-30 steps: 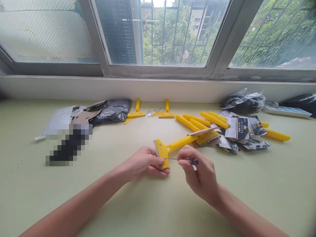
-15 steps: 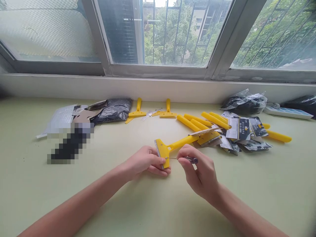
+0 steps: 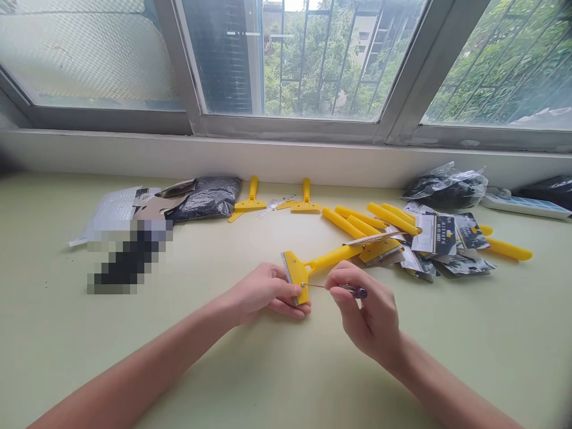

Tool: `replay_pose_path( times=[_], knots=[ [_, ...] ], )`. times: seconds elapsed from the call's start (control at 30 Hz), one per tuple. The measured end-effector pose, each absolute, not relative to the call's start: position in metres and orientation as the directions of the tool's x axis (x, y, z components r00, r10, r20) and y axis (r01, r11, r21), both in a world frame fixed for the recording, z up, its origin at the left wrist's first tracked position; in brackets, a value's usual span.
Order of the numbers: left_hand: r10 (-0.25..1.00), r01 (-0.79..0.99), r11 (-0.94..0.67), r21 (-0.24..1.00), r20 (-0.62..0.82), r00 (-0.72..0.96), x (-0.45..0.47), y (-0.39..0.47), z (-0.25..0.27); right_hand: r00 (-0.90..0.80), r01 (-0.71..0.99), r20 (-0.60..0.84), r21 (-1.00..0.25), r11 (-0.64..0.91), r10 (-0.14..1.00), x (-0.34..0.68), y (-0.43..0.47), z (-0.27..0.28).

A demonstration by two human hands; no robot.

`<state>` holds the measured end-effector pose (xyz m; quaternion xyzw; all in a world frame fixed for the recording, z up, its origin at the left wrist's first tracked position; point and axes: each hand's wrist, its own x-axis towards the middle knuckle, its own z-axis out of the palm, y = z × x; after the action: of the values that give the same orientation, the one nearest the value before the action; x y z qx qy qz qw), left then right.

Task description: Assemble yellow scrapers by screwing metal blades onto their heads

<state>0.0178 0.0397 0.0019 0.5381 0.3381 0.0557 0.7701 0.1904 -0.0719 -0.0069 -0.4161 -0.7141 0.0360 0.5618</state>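
Observation:
A yellow scraper (image 3: 297, 269) with a metal blade along its left edge is gripped at the lower end of its head by my left hand (image 3: 266, 292). Its long handle (image 3: 337, 258) slants up to the right, the far end reaching the pile of scrapers. My right hand (image 3: 369, 307) is closed around a small screwdriver (image 3: 355, 291) with a dark handle and thin shaft. The shaft points left, its tip at a screw (image 3: 302, 285) on the scraper's head, close to my left thumb.
Several yellow scrapers (image 3: 393, 218) with printed cards (image 3: 433, 233) lie piled at the right. Two scraper parts (image 3: 253, 190) with small clear pieces stand near the wall. Plastic-wrapped black packages (image 3: 208, 198) and a white power strip (image 3: 527, 205) lie along the back, below the window.
My right hand and the screwdriver have shifted slightly right, with more of the shaft showing. The view has moved a little; my left hand keeps its hold on the scraper.

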Motion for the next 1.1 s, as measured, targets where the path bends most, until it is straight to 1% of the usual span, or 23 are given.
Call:
replay_pose_path(
  times=[0.17,0.27,0.37,0.47,0.53,0.6,0.7,0.83,0.97,1.03,1.1],
  knots=[
    [0.438,0.269,0.390,0.881,-0.434,0.787,0.017,0.040,-0.001,-0.034,0.563,0.760,-0.522,0.641,0.649,0.189,-0.072,-0.009],
    [0.432,0.265,0.382,0.885,-0.425,0.795,0.016,0.040,-0.002,-0.013,0.570,0.758,-0.530,0.628,0.652,0.189,-0.072,-0.008],
    [0.431,0.266,0.380,0.886,-0.424,0.797,0.016,0.040,-0.002,0.054,0.579,0.749,-0.563,0.590,0.660,0.188,-0.072,-0.007],
    [0.437,0.268,0.383,0.884,-0.429,0.791,0.016,0.040,-0.003,0.189,0.547,0.688,-0.667,0.507,0.701,0.187,-0.073,-0.006],
    [0.438,0.271,0.389,0.881,-0.436,0.786,0.016,0.040,-0.003,0.304,0.462,0.598,-0.774,0.434,0.742,0.186,-0.074,-0.005],
    [0.438,0.276,0.391,0.878,-0.442,0.783,0.017,0.041,-0.003,0.415,0.328,0.470,-0.876,0.354,0.779,0.185,-0.072,-0.004],
    [0.436,0.282,0.392,0.876,-0.447,0.781,0.017,0.040,-0.003,0.527,0.112,0.263,-0.964,0.240,0.808,0.187,-0.067,-0.001],
    [0.434,0.289,0.397,0.871,-0.456,0.777,0.018,0.039,-0.001,0.575,-0.102,0.028,-0.989,0.106,0.817,0.195,-0.059,-0.001],
    [0.435,0.293,0.397,0.870,-0.459,0.775,0.018,0.040,-0.001,0.546,-0.231,-0.174,-0.972,-0.053,0.820,0.203,-0.055,-0.008],
    [0.437,0.290,0.394,0.872,-0.455,0.776,0.018,0.041,-0.001,0.517,-0.271,-0.227,-0.958,-0.094,0.825,0.205,-0.054,-0.011],
    [0.437,0.289,0.397,0.871,-0.456,0.775,0.018,0.041,-0.001,0.505,-0.282,-0.208,-0.957,-0.067,0.838,0.206,-0.054,-0.010]
  ],
)
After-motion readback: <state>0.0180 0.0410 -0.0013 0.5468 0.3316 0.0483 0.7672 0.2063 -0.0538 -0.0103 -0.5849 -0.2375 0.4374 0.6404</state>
